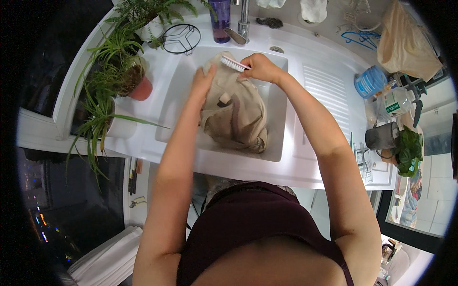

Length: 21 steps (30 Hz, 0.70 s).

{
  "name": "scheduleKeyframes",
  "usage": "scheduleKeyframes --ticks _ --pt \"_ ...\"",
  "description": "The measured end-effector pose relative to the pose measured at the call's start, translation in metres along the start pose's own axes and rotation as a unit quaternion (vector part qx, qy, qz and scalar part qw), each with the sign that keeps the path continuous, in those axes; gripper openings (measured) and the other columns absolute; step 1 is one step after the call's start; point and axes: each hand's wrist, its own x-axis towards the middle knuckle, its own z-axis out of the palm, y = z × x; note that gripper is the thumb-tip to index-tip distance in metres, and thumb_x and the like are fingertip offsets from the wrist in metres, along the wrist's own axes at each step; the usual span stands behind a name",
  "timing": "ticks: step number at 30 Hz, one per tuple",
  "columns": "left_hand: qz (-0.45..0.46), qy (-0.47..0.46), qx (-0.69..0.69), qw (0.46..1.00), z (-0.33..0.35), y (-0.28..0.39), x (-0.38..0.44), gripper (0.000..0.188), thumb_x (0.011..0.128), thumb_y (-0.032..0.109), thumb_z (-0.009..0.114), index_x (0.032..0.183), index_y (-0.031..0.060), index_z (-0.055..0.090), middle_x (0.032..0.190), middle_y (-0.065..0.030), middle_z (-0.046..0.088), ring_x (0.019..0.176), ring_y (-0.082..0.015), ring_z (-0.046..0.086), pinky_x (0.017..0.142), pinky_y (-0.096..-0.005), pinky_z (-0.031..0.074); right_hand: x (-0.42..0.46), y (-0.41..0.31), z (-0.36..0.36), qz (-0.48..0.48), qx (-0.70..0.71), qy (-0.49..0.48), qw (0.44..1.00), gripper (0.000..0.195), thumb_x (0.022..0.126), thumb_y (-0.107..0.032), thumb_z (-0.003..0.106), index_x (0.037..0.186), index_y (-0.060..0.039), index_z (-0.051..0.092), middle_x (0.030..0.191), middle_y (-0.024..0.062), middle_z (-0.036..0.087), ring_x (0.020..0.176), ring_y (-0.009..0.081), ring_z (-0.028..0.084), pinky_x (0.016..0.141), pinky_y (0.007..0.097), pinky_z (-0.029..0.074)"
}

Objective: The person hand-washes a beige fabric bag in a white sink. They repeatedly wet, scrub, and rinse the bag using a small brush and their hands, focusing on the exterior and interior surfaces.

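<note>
A wet beige cloth garment (234, 114) lies bunched in the white sink basin (277, 143), with a small pale tag and a dark patch near its middle. My right hand (259, 68) grips a scrub brush (233, 64) with white bristles and a pink back, held over the upper part of the cloth. On the cloth's upper left side is my left hand (204, 84), slightly blurred; its thumb is raised and its fingertips are partly hidden. Whether it pinches the fabric cannot be told.
Behind the basin stand a chrome faucet (243, 30) and a purple bottle (220, 21). Potted plants (140, 87) and a black wire trivet (181, 39) are at the left. A ribbed drainboard (327, 96), a blue tub (370, 82) and a grey watering can (382, 136) are at the right.
</note>
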Motion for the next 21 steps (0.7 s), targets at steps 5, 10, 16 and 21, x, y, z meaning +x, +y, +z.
scheduleKeyframes --ticks 5,10,16,21 --pt "0.165 0.147 0.306 0.926 0.053 0.027 -0.104 0.075 0.063 0.035 0.069 0.116 -0.0078 0.038 0.11 -0.0245 0.047 0.095 -0.0356 0.051 0.083 -0.0405 0.041 0.001 0.02 0.012 0.039 0.081 0.036 0.995 0.018 0.067 -0.013 0.069 0.076 0.0003 0.061 0.057 0.0071 0.051 0.054 0.0111 0.044 0.053 0.0267 0.037" --pt "0.061 0.04 0.19 0.979 0.055 -0.01 -0.082 0.049 0.065 0.014 0.068 0.105 -0.0065 0.047 0.093 -0.0158 0.056 0.079 -0.0237 0.056 0.069 -0.0324 0.044 0.009 0.013 0.021 -0.018 -0.028 0.057 0.998 0.024 0.063 -0.019 0.069 0.077 -0.002 0.062 0.07 0.0177 0.059 0.066 0.0319 0.054 0.063 0.0363 0.043" --pt "-0.101 -0.198 -0.226 0.948 0.026 0.007 -0.061 0.048 0.067 -0.007 0.058 0.114 -0.0053 0.048 0.103 -0.014 0.056 0.088 -0.0211 0.057 0.074 -0.0293 0.047 -0.005 0.034 0.013 0.082 -0.085 0.139 0.983 0.031 0.063 -0.028 0.07 0.081 -0.0038 0.062 0.079 0.0187 0.059 0.074 0.0341 0.055 0.066 0.0372 0.043" --pt "-0.116 -0.203 -0.323 0.917 0.024 0.011 -0.063 0.041 0.075 0.002 0.06 0.113 -0.0069 0.047 0.1 -0.014 0.057 0.09 -0.0216 0.057 0.08 -0.0332 0.047 -0.029 0.035 0.015 0.203 0.091 0.114 0.968 0.04 0.062 -0.037 0.074 0.078 -0.0019 0.063 0.067 0.0114 0.06 0.059 0.0219 0.055 0.056 0.0316 0.043"
